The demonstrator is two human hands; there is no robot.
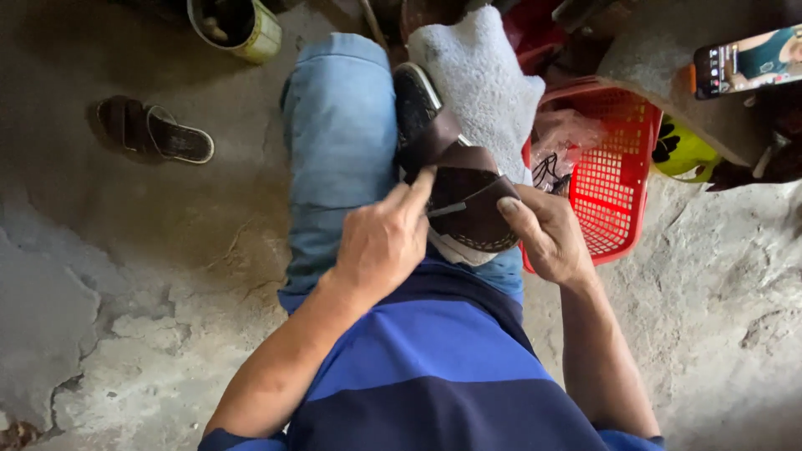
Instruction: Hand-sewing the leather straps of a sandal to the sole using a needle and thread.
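From the head camera, a brown sandal [455,196] lay on the person's lap. The left hand [386,242] pinched its strap; the right hand [547,238] gripped its edge. Strap work seemed underway, needing a steady hold next.

Soft daylight, dim top, slight blur

The rough grey concrete floor [125,276] is cracked and chipped, with pale patches on the left. A lone brown slip-on sandal [154,134] lies on it at the upper left. Near it, at the top edge, stands a round cream tin can [251,29]. On the right sits a red plastic basket with small holes [622,179]. Soft daylight falls on the floor, and the top is darker.
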